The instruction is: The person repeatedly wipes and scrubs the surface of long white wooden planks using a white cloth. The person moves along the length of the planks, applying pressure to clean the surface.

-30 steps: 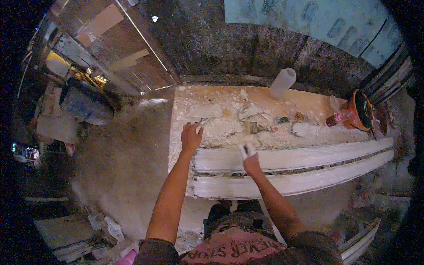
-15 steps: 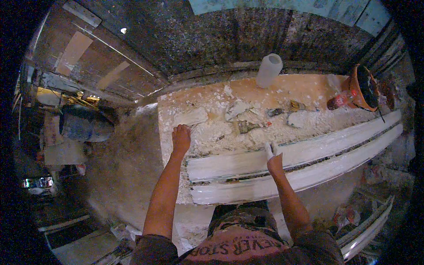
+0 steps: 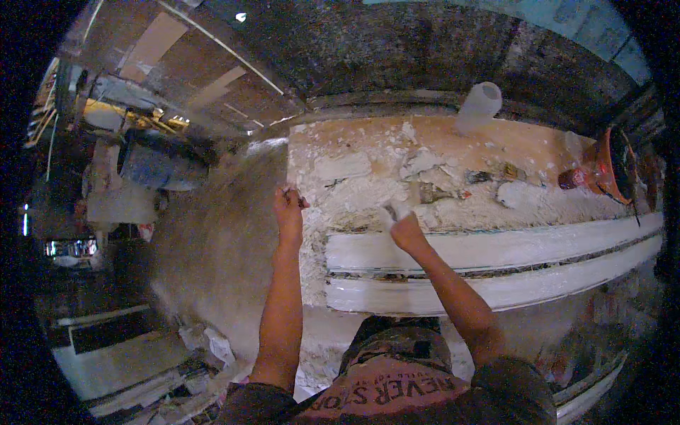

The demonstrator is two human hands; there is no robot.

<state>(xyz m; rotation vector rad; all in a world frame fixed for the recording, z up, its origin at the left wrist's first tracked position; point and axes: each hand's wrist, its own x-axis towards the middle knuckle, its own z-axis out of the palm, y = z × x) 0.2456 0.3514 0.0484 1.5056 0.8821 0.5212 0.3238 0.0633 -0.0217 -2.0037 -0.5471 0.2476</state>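
My left hand (image 3: 287, 207) is over the left edge of the plaster-strewn worktable (image 3: 439, 127), its fingers curled. A small dark bit shows by the fingertips, too small to name. My right hand (image 3: 405, 228) is closed just above the rough white plaster, beside the far white moulding strip (image 3: 496, 246). Something whitish-grey shows at its fingers, smeared by motion, and I cannot make it out. A nearer white strip (image 3: 382, 296) lies parallel to the first, a narrow gap between them. Right of my right hand, a plaster-caked brush (image 3: 433, 193) lies on the plaster.
A translucent white cylinder (image 3: 480, 106) stands at the table's back. On the right are an orange bucket (image 3: 603, 170) and a red-labelled clear bottle (image 3: 571, 178). Another brush (image 3: 511, 171) lies behind. A blue drum-like container (image 3: 152, 166) stands off to the left.
My right hand has moved left from the far strip to above the loose plaster. My left hand has shifted slightly left to the table's edge. The whole view has swung left.
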